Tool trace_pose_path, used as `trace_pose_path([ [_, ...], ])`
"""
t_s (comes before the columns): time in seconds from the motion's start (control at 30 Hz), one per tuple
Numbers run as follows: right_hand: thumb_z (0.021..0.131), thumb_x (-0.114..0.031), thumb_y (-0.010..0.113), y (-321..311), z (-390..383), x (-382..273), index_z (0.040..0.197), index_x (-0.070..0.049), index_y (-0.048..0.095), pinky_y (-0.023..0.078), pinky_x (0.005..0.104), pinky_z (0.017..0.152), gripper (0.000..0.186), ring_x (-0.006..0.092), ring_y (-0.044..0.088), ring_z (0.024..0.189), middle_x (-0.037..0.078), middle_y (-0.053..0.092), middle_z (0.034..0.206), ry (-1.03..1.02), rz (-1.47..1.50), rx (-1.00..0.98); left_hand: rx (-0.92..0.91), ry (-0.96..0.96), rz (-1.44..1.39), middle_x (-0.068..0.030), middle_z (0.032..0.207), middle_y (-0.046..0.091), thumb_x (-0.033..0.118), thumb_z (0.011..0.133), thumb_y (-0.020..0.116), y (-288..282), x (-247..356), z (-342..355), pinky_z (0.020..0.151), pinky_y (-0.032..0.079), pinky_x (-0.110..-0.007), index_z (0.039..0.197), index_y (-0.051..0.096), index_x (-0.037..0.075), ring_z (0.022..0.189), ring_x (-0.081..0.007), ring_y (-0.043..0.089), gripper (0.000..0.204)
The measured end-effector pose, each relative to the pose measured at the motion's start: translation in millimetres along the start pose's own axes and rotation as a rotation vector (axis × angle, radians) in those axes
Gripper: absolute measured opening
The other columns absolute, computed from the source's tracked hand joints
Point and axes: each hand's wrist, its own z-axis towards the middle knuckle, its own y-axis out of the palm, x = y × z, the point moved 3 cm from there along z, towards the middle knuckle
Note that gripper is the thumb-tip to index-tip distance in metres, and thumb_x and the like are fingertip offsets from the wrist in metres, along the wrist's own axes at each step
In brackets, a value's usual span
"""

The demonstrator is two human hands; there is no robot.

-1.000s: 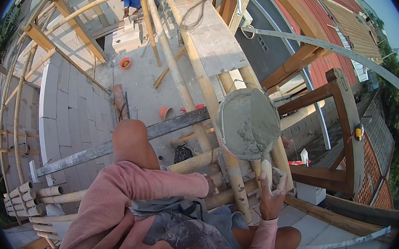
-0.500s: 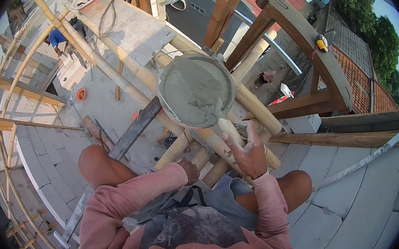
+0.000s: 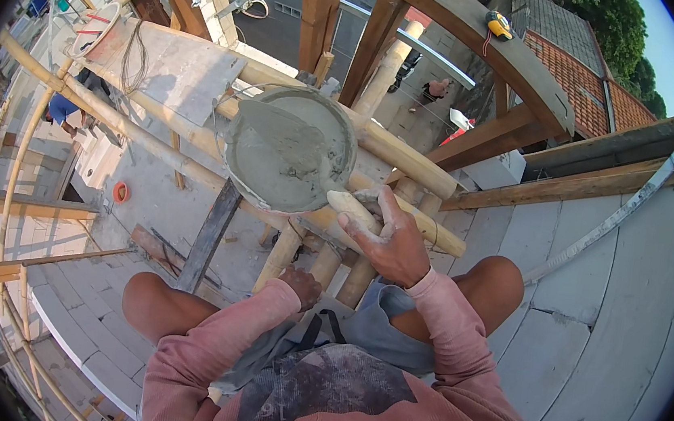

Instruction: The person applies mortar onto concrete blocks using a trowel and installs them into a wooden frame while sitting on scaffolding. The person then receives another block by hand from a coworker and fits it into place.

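Note:
My right hand point(image 3: 397, 245) is closed around the pale, mortar-smeared handle of a trowel point(image 3: 351, 210). The handle meets the near right rim of a round bucket point(image 3: 252, 199), and the trowel's blade is coated or sunk in the wet grey mortar point(image 3: 290, 145), so its outline cannot be told. The mortar fills the bucket nearly to its rim, with a smooth patch on the left and rougher lumps on the right. Over my lap, my left hand point(image 3: 303, 286) is curled into a fist, with nothing showing in it. The bucket rests by bamboo poles point(image 3: 407, 159).
A curved wooden frame point(image 3: 469, 16) stands ahead right, with a yellow tape measure point(image 3: 499, 26) on it. Pale block walls point(image 3: 567, 265) flank me. A dark plank point(image 3: 211, 235) slants below the bucket. Far left, a person in blue point(image 3: 61, 108) bends beside white blocks; the ground lies well below.
The view has swung right, so the bucket and frame appear farther left. My right hand still grips the trowel at the bucket's near right rim. My left hand stays curled over my lap.

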Motion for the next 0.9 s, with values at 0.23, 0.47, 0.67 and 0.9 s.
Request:
trace_pose_path([
  [0.23, 0.096, -0.034, 0.073, -1, -2, -3, 0.121, -0.004, 0.054, 0.053, 0.0436, 0.085, 0.043, 0.0398, 0.071, 0.098, 0.022, 0.072, 0.107, -0.058, -0.020, 0.008, 0.012, 0.016, -0.007, -0.0117, 0.126, 0.070, 0.030, 0.101, 0.050, -1, 0, -2, 0.106, 0.043, -0.056, 0.120, 0.071, 0.015, 0.123, -0.0313, 0.064, 0.032],
  [0.47, 0.096, -0.034, 0.074, -1, 0, -8, 0.120, -0.003, 0.054, 0.053, 0.0440, 0.084, 0.044, 0.0407, 0.071, 0.097, 0.022, 0.072, 0.106, -0.068, -0.004, 0.009, 0.007, 0.019, 0.020, -0.0120, 0.127, 0.070, 0.028, 0.100, 0.049, -1, 0, -1, 0.105, 0.043, -0.055, 0.119, 0.071, 0.014, 0.123, -0.0310, 0.064, 0.032],
  [0.67, 0.095, -0.034, 0.075, 4, 5, -7, 0.121, -0.003, 0.054, 0.054, 0.0442, 0.082, 0.045, 0.0420, 0.071, 0.096, 0.022, 0.072, 0.104, -0.078, -0.006, -0.002, 0.225, 0.058, 0.005, -0.0130, 0.103, 0.073, 0.032, 0.093, 0.057, 15, -9, 2, 0.093, 0.049, -0.053, 0.102, 0.070, 0.012, 0.103, -0.0330, 0.070, 0.026],
  [0.9, 0.094, -0.023, 0.075, 11, 5, -12, 0.120, 0.002, 0.059, 0.055, 0.0375, 0.080, 0.039, 0.0283, 0.073, 0.091, 0.020, 0.073, 0.101, -0.114, -0.020, 0.058, 0.109, 0.030, 0.035, -0.0109, 0.109, 0.074, 0.024, 0.092, 0.061, 13, -1, 2, 0.096, 0.049, -0.054, 0.111, 0.074, 0.013, 0.110, -0.0319, 0.070, 0.025],
])
